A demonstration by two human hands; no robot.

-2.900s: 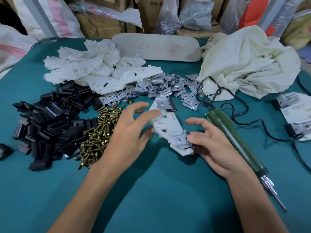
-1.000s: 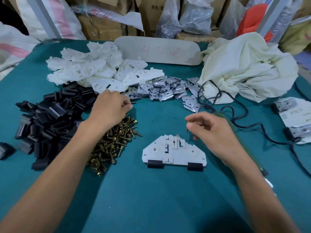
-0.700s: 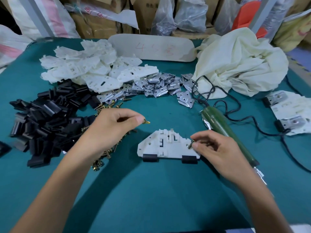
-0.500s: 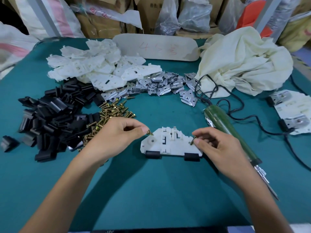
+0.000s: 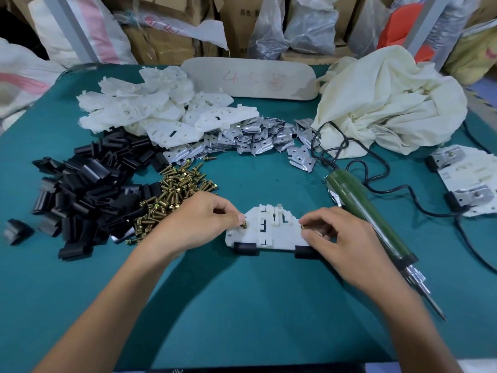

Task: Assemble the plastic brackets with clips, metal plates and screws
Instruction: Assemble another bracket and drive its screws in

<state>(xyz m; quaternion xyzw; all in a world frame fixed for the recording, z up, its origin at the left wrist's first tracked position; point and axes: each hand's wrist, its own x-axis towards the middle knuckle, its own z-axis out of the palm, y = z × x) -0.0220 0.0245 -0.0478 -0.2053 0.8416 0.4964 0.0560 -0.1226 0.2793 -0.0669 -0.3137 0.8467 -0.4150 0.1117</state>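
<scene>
Left hand (image 5: 193, 224) pinches the left screw (image 5: 243, 224) at the left end of the white bracket (image 5: 271, 230); right hand (image 5: 341, 238) pinches the right screw (image 5: 305, 227) at its right end. It lies flat on the teal table (image 5: 242, 305), screw pile (image 5: 174, 195) left of it, green screwdriver (image 5: 368, 214) just right.
</scene>
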